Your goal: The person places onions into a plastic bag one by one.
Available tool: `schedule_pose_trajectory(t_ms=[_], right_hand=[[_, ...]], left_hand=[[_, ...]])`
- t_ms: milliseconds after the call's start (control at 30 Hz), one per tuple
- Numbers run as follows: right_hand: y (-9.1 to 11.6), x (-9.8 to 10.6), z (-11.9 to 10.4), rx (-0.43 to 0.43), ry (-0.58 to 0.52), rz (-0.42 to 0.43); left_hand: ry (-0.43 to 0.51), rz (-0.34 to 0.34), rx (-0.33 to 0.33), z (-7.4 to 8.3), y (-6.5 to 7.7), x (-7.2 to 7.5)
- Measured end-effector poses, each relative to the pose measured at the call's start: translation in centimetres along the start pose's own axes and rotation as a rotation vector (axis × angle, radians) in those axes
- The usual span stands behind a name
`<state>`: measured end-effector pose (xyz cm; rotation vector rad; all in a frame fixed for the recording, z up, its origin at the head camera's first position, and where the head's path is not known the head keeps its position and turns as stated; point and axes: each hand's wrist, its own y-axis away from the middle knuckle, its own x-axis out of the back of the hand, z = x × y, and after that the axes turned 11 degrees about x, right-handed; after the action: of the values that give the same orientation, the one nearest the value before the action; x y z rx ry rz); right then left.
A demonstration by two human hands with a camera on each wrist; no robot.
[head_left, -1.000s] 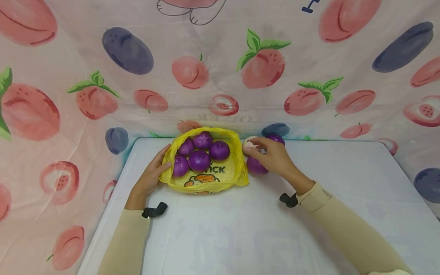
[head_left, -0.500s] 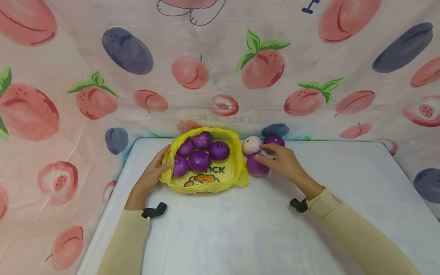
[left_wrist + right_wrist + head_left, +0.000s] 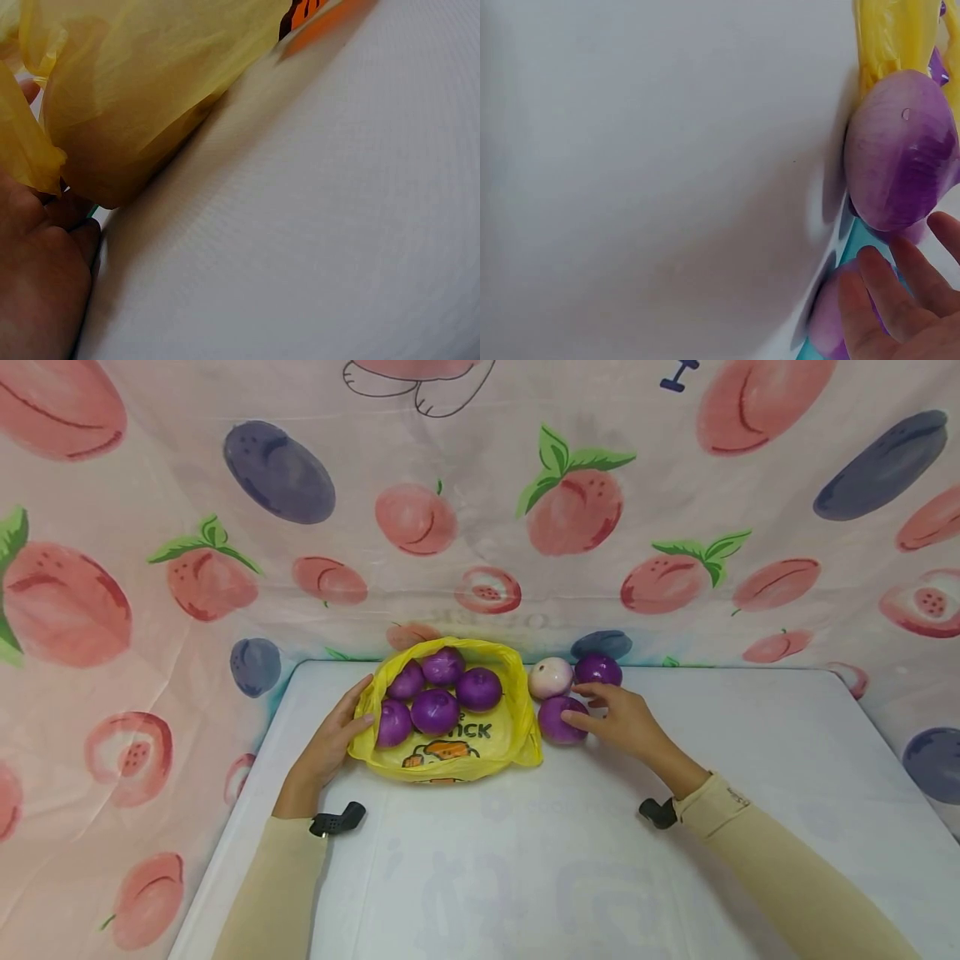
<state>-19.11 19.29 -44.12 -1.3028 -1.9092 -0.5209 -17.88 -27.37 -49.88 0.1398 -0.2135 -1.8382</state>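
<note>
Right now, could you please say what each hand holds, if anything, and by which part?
The left hand holds the yellow bag by its opening's left edge; the right hand, fingers at the near loose purple onion, shows no hold.

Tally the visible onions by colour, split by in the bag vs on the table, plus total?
Purple onions in the yellow bag: 5
Purple onions on the table: 2
White onion on the table: 1
Total visible: 8

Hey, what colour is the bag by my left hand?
The bag is yellow, clearest in the head view.
</note>
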Motion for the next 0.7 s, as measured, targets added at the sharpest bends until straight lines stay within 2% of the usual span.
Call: schedule_pose_trajectory(t_ms=[700], right_hand=[[0.07,-0.79,0.69,0.036,0.007,-0.045]], left_hand=[[-0.018,-0.002,-0.009,0.26,0.20,-0.09]])
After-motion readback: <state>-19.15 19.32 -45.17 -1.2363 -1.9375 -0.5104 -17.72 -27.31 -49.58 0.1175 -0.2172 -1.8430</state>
